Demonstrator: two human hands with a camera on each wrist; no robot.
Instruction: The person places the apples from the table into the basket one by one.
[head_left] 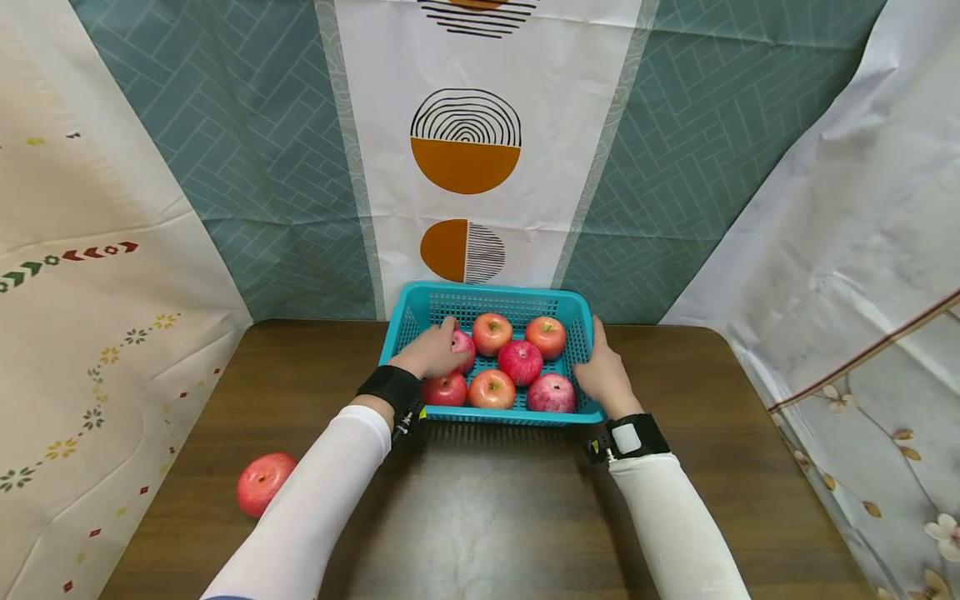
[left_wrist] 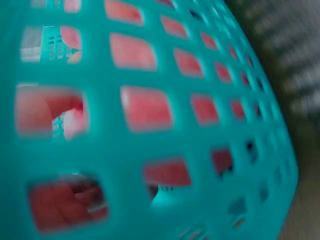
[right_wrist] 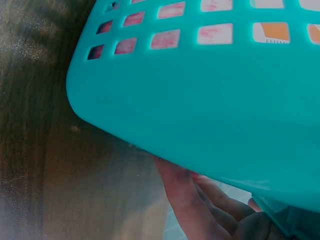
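A turquoise slotted plastic basket [head_left: 495, 293] stands on the table, holding several apples and pomegranates. Inside its left end, my left hand [head_left: 433, 354] has its fingers around a pink-red pomegranate [head_left: 465, 348], partly hidden by the hand. Just below that lies a red fruit [head_left: 445, 390]. At the opposite end my right hand [head_left: 606, 379] grips the basket's right rim, thumb inside and fingers outside. Fingers [right_wrist: 182, 200] show at the rim in the right wrist view. Through the basket wall [left_wrist: 135, 145], the left wrist view shows blurred red fruit and parts of the hand.
One red fruit [head_left: 264, 483] lies alone on the brown wooden table [head_left: 495, 508], beside the left forearm. Within the basket are orange-red apples [head_left: 492, 333] and pink pomegranates [head_left: 551, 392]. Patterned cloth [head_left: 285, 167] hangs behind the table and along both sides.
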